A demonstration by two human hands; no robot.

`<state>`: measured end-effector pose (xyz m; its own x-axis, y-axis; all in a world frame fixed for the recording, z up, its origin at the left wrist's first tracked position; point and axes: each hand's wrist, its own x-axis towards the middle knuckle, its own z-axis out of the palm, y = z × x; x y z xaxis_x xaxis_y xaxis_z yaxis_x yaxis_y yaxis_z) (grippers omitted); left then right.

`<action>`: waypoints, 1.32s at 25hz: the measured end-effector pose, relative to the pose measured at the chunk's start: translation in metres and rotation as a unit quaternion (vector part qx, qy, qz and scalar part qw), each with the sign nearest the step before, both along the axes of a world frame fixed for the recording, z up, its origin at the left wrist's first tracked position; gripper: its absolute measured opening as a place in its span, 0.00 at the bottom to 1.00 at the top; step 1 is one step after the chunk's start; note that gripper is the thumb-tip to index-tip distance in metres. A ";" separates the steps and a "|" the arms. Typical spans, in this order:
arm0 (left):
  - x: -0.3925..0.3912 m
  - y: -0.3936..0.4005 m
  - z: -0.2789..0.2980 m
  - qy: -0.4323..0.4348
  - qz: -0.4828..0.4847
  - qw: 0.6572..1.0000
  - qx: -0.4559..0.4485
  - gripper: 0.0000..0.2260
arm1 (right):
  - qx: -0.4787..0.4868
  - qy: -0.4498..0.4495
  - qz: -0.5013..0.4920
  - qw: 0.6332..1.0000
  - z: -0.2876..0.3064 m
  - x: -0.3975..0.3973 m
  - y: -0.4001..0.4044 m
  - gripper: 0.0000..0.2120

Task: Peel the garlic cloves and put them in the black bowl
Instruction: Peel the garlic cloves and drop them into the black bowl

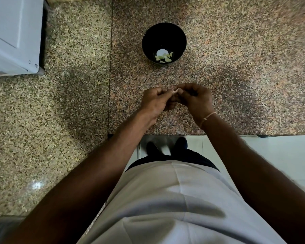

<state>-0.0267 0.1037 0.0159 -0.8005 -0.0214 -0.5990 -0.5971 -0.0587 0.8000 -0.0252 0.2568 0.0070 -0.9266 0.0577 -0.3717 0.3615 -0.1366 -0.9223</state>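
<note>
As I stand at the speckled stone desk [236, 67], a white appliance [12, 36] sits at its far left corner. The black bowl [164, 43] rests ahead of me, well apart from my hands, with several peeled garlic cloves [164, 57] lying in its bottom. My left hand [156, 100] and right hand [195, 97] meet above the desk near its front edge, fingers curled, both pinching one small garlic clove [175, 91] between the fingertips. A thin thread band [207, 117] circles my right wrist.
</note>
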 end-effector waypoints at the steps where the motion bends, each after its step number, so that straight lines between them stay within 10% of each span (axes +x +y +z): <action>1: 0.001 0.000 -0.001 0.004 0.001 1.000 -0.003 0.04 | -0.054 -0.035 -0.036 0.997 0.000 0.000 0.001 0.06; 5: 0.009 -0.002 -0.009 0.021 0.006 0.999 -0.038 0.06 | -0.114 -0.101 -0.099 0.983 -0.007 -0.002 0.011 0.08; 16: 0.012 0.013 -0.030 0.089 -0.058 0.980 -0.166 0.06 | 0.231 0.011 0.033 0.972 -0.021 0.014 0.006 0.03; 33: 0.009 0.009 -0.026 0.162 -0.102 0.947 -0.260 0.05 | 0.274 0.047 0.053 0.959 -0.021 0.011 -0.002 0.04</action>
